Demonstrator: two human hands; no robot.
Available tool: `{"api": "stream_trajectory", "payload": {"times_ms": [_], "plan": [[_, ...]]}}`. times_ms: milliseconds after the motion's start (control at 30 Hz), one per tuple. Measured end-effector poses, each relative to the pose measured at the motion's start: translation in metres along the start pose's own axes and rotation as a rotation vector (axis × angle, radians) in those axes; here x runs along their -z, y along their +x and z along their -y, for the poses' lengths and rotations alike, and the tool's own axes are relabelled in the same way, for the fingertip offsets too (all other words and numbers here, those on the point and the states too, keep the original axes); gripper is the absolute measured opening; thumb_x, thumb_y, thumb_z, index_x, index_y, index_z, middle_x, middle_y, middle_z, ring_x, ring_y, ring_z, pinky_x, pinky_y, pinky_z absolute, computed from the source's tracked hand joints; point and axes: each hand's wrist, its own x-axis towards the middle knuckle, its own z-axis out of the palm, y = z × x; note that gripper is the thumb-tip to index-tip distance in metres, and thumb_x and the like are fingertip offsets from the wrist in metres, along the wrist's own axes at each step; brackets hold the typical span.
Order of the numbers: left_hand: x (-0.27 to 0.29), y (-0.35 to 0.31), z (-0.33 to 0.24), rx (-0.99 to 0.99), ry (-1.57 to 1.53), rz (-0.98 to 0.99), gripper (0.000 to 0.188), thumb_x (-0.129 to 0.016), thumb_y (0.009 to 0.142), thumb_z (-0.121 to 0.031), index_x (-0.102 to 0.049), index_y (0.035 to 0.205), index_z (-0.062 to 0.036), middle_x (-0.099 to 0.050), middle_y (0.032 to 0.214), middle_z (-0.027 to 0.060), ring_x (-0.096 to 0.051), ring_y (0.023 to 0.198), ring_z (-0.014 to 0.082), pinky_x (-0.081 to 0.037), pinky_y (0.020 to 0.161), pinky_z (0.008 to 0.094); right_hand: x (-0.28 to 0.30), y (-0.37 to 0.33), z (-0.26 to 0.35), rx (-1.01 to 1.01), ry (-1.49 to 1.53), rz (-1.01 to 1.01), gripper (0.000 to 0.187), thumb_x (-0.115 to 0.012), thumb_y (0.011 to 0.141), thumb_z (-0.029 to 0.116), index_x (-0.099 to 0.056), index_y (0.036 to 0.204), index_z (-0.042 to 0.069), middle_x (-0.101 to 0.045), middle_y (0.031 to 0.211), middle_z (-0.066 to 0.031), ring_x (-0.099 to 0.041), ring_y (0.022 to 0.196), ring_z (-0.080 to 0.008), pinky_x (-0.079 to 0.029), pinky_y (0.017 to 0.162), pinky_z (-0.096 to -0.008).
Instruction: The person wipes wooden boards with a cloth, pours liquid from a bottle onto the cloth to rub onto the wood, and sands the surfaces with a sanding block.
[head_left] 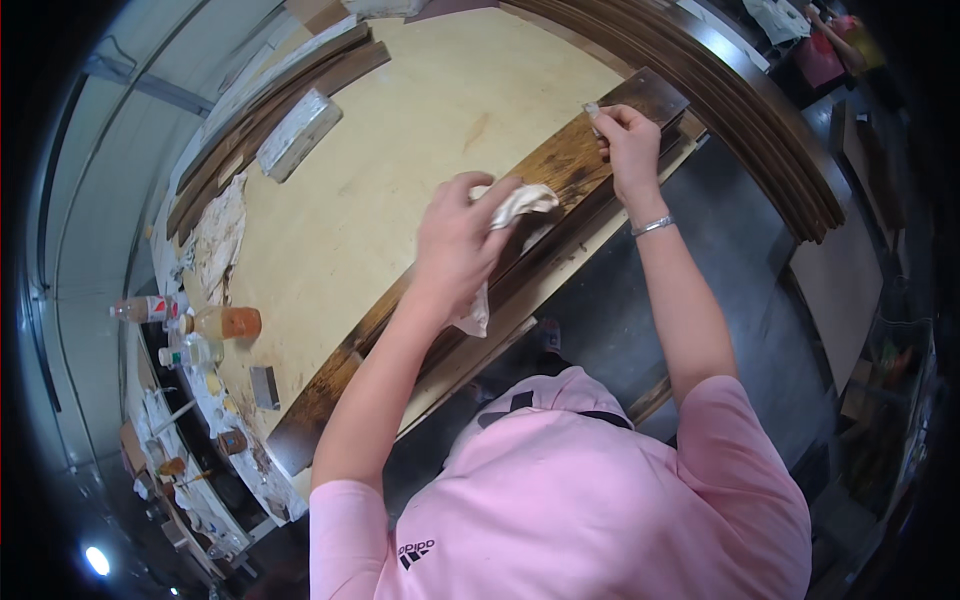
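A long dark-brown wooden plank [562, 166] with mottled grain runs slantwise along the table's near edge. My left hand [455, 240] is closed on a crumpled white cloth [527, 202] over the middle of the plank; part of the cloth hangs down the near side. At the plank's far right end my right hand [634, 150] pinches a small pale piece [591, 109], its kind too small to tell. Below the plank's near side, darker boards [520, 290] show.
The pale tabletop [440, 110] holds a wrapped block [300, 134], brown strips [285, 110], a stained rag [222, 235] and a small grey block [264, 387]. Bottles [228, 322] stand at the left edge. Stacked brown mouldings [740, 130] curve along the right. Another person [845, 45] is far right.
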Motion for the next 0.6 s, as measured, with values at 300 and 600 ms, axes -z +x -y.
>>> {"api": "stream_trajectory", "payload": {"times_ms": [300, 600], "plan": [[-0.059, 0.070, 0.010, -0.107, 0.236, 0.083, 0.044, -0.067, 0.081, -0.009, -0.071, 0.122, -0.0221, -0.062, 0.118, 0.0050, -0.057, 0.107, 0.0298, -0.050, 0.090, 0.0415, -0.007, -0.008, 0.006, 0.026, -0.063, -0.046, 0.027, -0.076, 0.087, 0.021, -0.070, 0.083, -0.005, -0.067, 0.067, -0.0042, -0.058, 0.060, -0.0068, -0.047, 0.057, -0.0250], [-0.049, 0.058, 0.008, -0.164, 0.401, 0.079, 0.046, -0.067, 0.074, -0.007, -0.071, 0.117, -0.0226, -0.062, 0.116, 0.0020, -0.057, 0.102, 0.0261, -0.047, 0.083, 0.0400, -0.008, -0.010, 0.005, 0.070, -0.040, -0.032, 0.025, -0.077, 0.087, 0.019, -0.070, 0.083, -0.004, -0.066, 0.069, -0.0031, -0.058, 0.061, -0.0055, -0.046, 0.059, -0.0235]]}}
